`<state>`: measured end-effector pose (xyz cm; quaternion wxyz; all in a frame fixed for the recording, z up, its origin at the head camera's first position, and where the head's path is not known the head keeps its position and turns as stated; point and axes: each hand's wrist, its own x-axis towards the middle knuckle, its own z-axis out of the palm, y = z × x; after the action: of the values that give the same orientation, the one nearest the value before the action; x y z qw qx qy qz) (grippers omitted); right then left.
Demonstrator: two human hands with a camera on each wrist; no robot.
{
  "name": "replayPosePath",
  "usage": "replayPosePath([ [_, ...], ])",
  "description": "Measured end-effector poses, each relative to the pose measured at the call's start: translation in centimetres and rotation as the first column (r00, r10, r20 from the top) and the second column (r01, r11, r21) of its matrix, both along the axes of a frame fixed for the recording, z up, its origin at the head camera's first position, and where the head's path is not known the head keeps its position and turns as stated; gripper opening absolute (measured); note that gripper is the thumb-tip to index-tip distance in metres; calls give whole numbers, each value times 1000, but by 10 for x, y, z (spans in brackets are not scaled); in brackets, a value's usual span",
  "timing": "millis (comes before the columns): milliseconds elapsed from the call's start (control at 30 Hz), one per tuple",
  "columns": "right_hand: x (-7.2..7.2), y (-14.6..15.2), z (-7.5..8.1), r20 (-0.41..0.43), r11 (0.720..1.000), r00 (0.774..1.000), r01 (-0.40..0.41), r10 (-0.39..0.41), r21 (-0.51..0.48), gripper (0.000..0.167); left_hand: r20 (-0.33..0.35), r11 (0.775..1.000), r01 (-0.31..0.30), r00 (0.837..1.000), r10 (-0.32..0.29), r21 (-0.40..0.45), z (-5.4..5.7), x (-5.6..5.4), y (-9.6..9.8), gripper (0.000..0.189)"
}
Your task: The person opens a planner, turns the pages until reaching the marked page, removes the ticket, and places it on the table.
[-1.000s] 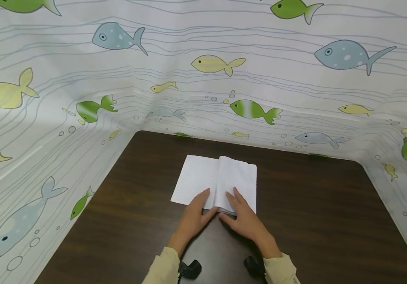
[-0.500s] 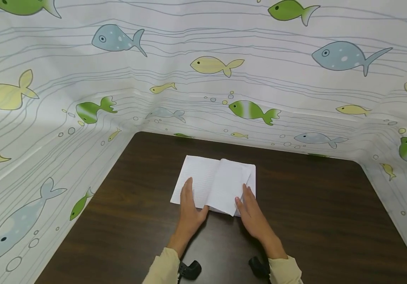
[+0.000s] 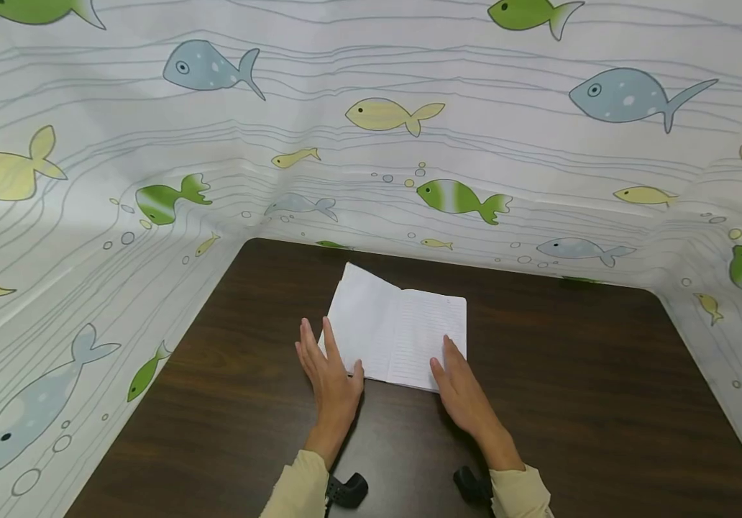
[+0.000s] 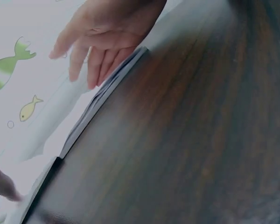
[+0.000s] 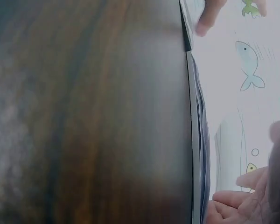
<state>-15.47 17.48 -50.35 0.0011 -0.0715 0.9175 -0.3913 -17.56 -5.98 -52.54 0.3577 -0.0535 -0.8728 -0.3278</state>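
An open notebook (image 3: 432, 324) with white lined pages lies on the dark table. Its left page (image 3: 364, 316) looks blank, and the upper left corner lifts past the page beneath. My left hand (image 3: 332, 378) is at the lower left of that page, fingers spread and straight, thumb close to the bottom edge. On the lower right of the lined page lie the fingertips of my right hand (image 3: 471, 403), its fingers extended. The left wrist view shows the right hand (image 4: 114, 39) over the thicker side of the notebook. The right wrist view has its palm side (image 5: 242, 200) at the corner.
The dark wooden table (image 3: 604, 403) extends around the notebook. A white fish-print sheet (image 3: 526, 158) rises along its back and sides. A black wrist device (image 3: 348, 491) sits at the left cuff, and another black device (image 3: 471, 485) at the right.
A notebook page has turned from the right side over to the left. My left hand has shifted left and spread its fingers; my right hand has moved slightly right.
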Motion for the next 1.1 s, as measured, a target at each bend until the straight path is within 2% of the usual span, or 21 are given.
replayPosePath([
  [67,0,0,0,-10,999,1000,-7,8,49,74,26,995,71,997,-70,-67,-1,-1,-1,100],
  [133,0,0,-1,-33,995,999,-17,20,98,74,74,974,193,980,-185,-120,-2,-2,-1,85],
  [167,0,0,-1,-49,993,998,-21,27,117,72,116,953,272,959,-257,-135,-2,-1,0,76],
  [233,0,0,-2,-75,989,996,-31,43,147,69,211,892,417,900,-380,-174,-4,1,1,60],
  [300,1,-1,-2,-89,985,994,-46,61,165,65,315,833,510,843,-436,-212,-4,4,3,56],
  [333,1,-1,-2,-93,984,993,-50,67,173,63,356,809,537,823,-442,-237,-5,5,4,56],
  [367,1,-1,-1,-99,982,993,-53,72,180,61,377,788,555,813,-444,-268,-6,6,4,56],
  [400,1,-1,-1,-107,980,991,-58,79,188,60,389,773,564,808,-442,-292,-6,6,4,58],
  [433,0,-1,1,-119,978,989,-60,85,201,58,394,767,565,808,-439,-305,-6,6,5,59],
  [633,-2,-2,7,-207,963,972,-58,115,263,50,366,780,562,811,-456,-276,-6,7,3,59],
  [733,-2,-3,8,-162,955,978,-80,130,284,53,370,783,564,809,-458,-264,-7,7,3,59],
  [900,1,-5,5,-43,951,991,-108,126,290,62,408,778,585,783,-469,-228,-9,7,4,61],
  [1000,1,-6,3,-37,960,992,-104,117,260,69,411,784,593,771,-486,-186,-7,8,3,63],
  [1100,0,-6,1,-60,963,991,-103,122,249,76,401,793,590,770,-496,-152,-6,8,4,67],
])
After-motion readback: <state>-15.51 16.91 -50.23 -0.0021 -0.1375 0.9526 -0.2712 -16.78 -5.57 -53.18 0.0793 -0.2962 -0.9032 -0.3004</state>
